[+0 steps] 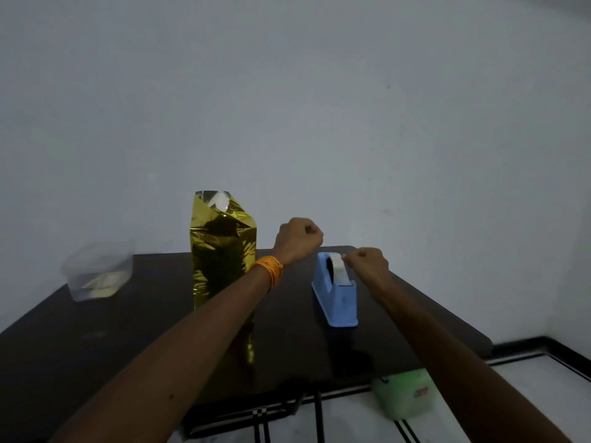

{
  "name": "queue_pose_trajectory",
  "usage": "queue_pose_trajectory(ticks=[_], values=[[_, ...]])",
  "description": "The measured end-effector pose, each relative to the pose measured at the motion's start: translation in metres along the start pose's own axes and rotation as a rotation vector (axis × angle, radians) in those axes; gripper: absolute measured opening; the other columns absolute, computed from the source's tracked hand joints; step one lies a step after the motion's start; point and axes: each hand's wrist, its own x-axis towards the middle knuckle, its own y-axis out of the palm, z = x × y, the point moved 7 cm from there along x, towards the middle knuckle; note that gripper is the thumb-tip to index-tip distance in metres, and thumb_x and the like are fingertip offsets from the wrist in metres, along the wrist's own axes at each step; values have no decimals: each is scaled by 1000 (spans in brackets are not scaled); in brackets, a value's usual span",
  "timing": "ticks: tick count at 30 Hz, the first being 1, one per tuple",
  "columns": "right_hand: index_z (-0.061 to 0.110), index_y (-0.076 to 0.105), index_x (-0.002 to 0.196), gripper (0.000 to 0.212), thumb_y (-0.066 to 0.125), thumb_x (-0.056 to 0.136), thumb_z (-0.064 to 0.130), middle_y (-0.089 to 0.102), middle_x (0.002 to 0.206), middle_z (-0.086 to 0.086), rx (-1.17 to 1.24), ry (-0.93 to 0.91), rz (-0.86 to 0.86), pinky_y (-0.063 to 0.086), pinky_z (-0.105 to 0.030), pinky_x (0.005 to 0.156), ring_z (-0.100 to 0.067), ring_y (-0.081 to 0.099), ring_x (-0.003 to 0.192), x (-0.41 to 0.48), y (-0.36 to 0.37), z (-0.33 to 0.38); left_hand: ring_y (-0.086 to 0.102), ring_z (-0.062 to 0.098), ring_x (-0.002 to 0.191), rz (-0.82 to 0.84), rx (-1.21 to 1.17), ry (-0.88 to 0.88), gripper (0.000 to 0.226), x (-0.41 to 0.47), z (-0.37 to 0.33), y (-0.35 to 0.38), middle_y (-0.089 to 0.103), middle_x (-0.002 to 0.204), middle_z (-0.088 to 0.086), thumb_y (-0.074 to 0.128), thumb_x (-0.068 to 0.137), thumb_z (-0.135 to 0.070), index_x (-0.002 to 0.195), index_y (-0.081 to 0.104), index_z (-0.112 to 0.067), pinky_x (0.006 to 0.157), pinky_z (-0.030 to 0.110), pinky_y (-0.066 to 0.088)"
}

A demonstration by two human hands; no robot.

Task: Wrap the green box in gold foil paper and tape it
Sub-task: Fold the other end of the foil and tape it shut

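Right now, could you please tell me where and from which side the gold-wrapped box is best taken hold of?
Probably round its flat side faces at mid-height, from the near side: the gold-wrapped box stands tall and upright, and its top is only loosely folded.

Your left wrist carries an orange thread band (270, 270), many thin strands wound round side by side in a broad cuff, with paler yellow-orange streaks among them. Your left forearm (192, 340) and right forearm (447, 353) run bare up to your left hand (299, 238) and right hand (366, 263). A small dark spot sits low on your left forearm.
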Motion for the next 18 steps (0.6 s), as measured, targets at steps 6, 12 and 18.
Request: queue_pose_trajectory(ticks=[6, 12, 18], values=[[3, 63, 72, 36, 65, 92, 33, 55, 68, -7, -49, 133, 94, 36, -29, 57, -17, 48, 62, -7, 1, -47, 71, 27, 90, 388, 149, -108, 19, -23, 32, 81, 74, 96, 12, 72, 79, -18, 92, 77, -5, 78, 41, 60], [-8, 70, 104, 39, 76, 84, 24, 70, 95, -18, 111, 257, 138, 38, -23, 46, -17, 58, 63, -6, 13, -58, 55, 17, 69, 385, 179, -90, 28, -27, 43, 94, 62, 74, 6, 85, 72, -30, 69, 67, -8, 60, 30, 42], [-3, 68, 90, 18, 78, 81, 8, 65, 76, -11, 194, 308, 129, 45, -20, 39, -16, 57, 57, -6, 13, -44, 57, 17, 71, 337, 121, -87, 32, -26, 51, 92, 70, 82, 11, 87, 69, -30, 77, 74, -2, 62, 31, 44]])
